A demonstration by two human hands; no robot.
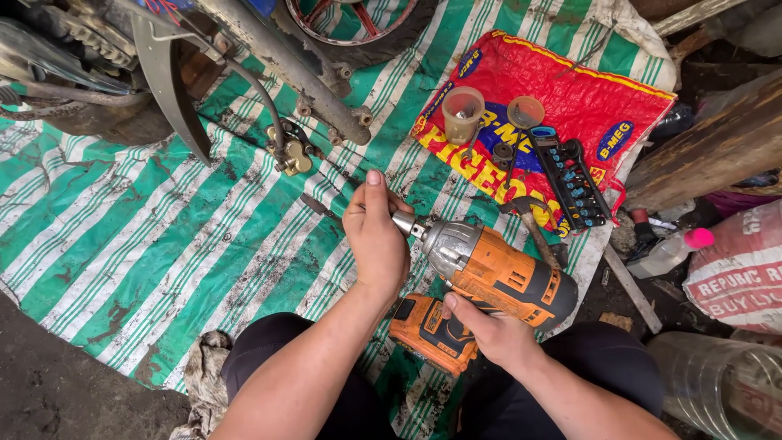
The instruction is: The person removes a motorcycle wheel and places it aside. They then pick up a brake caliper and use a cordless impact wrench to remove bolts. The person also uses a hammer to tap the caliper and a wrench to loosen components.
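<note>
Head view showed the wrench (497, 273), an orange cordless impact tool, held over the striped tarp (163, 244) between the knees. Its long axis ran from lower right to upper left, with the metal nose toward the left hand (376, 236). That hand was closed around the nose tip, thumb up, so it was nearer to the working end. The right hand (489, 330) gripped the handle above the battery. Just beyond the nose lay a brass caliper (291, 153) on its hose; a socket rail (573, 179), two cups and a hammer (533, 224) rested on the red sack (586, 102) to the right.
</note>
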